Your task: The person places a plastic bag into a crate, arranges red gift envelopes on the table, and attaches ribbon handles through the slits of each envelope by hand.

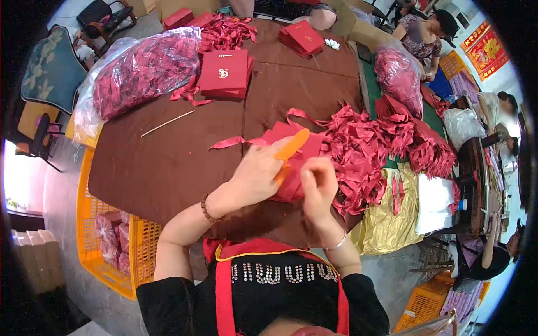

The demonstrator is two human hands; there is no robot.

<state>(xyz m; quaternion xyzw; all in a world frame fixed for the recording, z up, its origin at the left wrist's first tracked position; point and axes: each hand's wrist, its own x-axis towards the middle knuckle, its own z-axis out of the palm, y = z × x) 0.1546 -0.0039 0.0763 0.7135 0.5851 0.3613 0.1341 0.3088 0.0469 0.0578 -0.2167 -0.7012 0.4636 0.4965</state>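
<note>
My left hand, with orange finger cots on at least two fingers, rests over a red paper bag or card on the table. Its index finger is stretched out across the red piece and the fingers are apart. My right hand is slightly blurred beside it, its fingers curled together; whatever they hold is hidden. A loose red ribbon end trails left of my left hand. Right of my hands lies a big heap of red ribbons.
A stack of red printed bags and a plastic sack of red ribbons lie at the back left, near a thin stick. Another red stack is farther back. An orange crate stands left; people work at right.
</note>
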